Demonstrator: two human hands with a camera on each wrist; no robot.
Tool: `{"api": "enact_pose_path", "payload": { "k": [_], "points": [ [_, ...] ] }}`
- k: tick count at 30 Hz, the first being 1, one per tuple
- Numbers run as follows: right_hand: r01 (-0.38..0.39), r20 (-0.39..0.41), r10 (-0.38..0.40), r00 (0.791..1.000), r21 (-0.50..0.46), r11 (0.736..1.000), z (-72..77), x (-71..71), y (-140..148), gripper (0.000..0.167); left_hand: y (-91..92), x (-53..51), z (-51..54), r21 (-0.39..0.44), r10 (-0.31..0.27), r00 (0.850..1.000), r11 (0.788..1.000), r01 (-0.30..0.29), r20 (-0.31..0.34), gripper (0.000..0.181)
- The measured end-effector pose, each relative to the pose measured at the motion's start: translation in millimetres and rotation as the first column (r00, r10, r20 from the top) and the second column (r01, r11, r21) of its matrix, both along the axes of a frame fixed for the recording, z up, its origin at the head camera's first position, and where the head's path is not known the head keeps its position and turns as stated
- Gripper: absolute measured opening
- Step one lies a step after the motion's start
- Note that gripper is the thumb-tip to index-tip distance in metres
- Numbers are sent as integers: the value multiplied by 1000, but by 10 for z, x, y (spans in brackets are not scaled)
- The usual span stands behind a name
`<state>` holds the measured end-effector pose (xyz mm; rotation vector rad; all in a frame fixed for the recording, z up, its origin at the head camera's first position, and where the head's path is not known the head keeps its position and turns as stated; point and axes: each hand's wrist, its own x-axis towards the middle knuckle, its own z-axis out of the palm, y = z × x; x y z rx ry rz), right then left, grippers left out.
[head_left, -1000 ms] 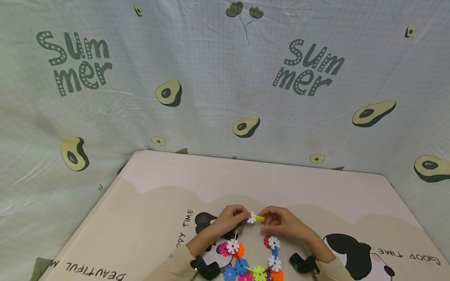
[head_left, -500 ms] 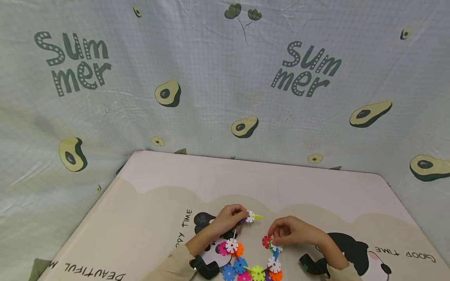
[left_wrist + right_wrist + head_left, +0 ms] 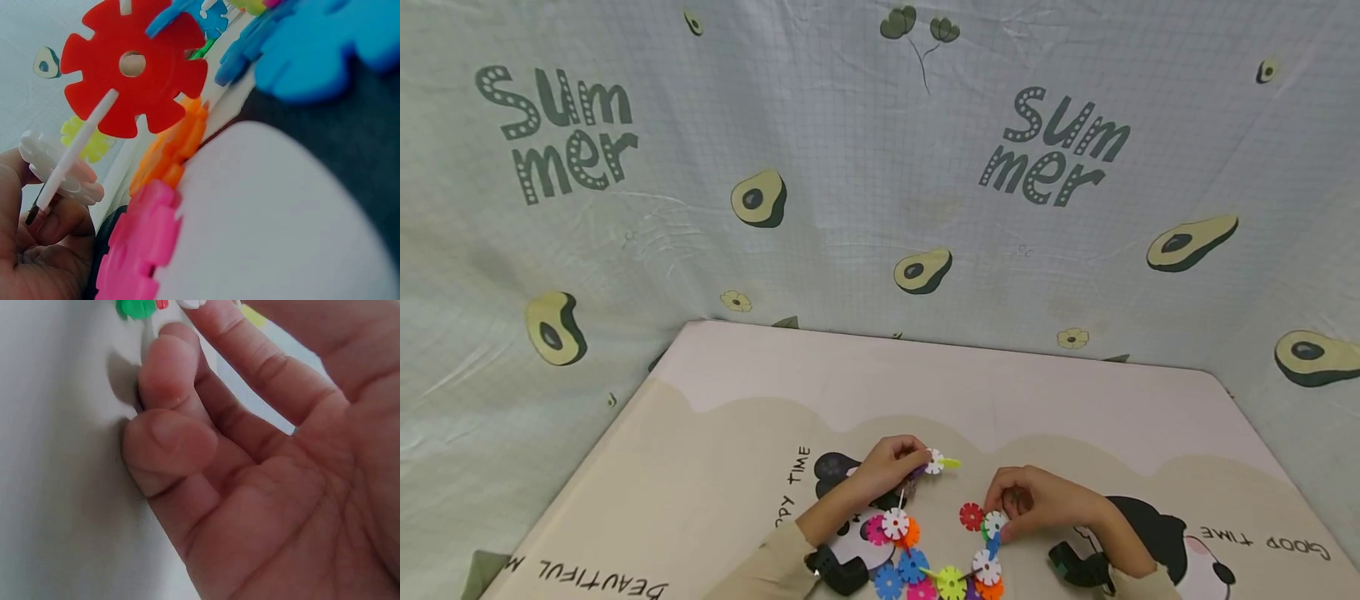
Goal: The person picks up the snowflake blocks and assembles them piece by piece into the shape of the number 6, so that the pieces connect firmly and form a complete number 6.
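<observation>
Printed tabletop (image 3: 760,367); disc chain (image 3: 951,585), ends apart
Left hand (image 3: 887,468) pinching one end, yellow disc (image 3: 951,463) edge-on, pointing rightward; right hand (image 3: 1043,502) pinching white disc (image 3: 995,523), red disc (image 3: 971,517) just left

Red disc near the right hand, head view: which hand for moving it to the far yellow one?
Likely right: the right hand pinches a white disc near the red disc; the left hand is holding the yellow-tipped cluster.
</observation>
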<state>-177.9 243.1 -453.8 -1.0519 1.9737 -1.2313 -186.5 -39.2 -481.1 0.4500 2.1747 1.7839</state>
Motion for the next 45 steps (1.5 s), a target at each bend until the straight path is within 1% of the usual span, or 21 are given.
{"api": "enact_pose_path", "payload": {
  "k": [5, 8, 11, 14, 17, 20, 23, 26, 31, 36, 41, 43, 45],
  "points": [
    [17, 104, -14, 994, -28, 999, -20, 2, 31, 19, 2, 35, 63, -7, 9, 1000, 1000, -9, 9, 23],
    [38, 132, -29, 991, -63, 997, -35, -7, 55, 17, 3, 45, 91, 2, 8, 1000, 1000, -8, 9, 23],
    [73, 155, -57, 986, -102, 992, -55, -25, 69, 17, 3, 26, 59, 24, -1, 1000, 1000, 1, 14, 22],
    [132, 169, -112, 979, -114, 985, -73, -39, 58, 19, -1, 7, 20, 41, -7, 1000, 999, 6, 24, 22],
    [218, 169, -201, 965, -88, 972, -89, -48, 16, 23, -11, -2, 5, 45, -11, 1000, 999, 9, 29, 22],
    [311, 150, -300, 942, -58, 949, -108, -55, -50, 28, -22, -2, 10, 41, -14, 999, 999, 13, 33, 24],
    [382, 99, -376, 921, -48, 923, -130, -67, -112, 31, -32, -1, 17, 29, -19, 999, 999, 18, 38, 26],
    [421, 49, -419, 907, -40, 906, -142, -83, -160, 31, -37, -5, 22, 20, -33, 998, 999, 32, 47, 27],
    [441, 7, -441, 898, -25, 897, -140, -113, -229, 26, -44, -14, 44, -5, -53, 997, 999, 54, 60, 30],
    [441, -20, -441, 897, 7, 897, -113, -112, -236, 25, -53, -15, 43, -37, -54, 998, 998, 56, 43, 26],
    [420, -35, -419, 907, 30, 907, -79, -59, -110, 24, -52, -6, 44, -37, -50, 998, 998, 52, 41, 24],
    [403, -30, -403, 915, 31, 914, -79, -42, -46, 22, -51, -3, 41, -33, -52, 998, 998, 53, 45, 24],
    [375, -29, -374, 927, 30, 927, -90, -30, 16, 19, -50, -3, 36, -30, -52, 998, 998, 53, 47, 23]
  ]
}}
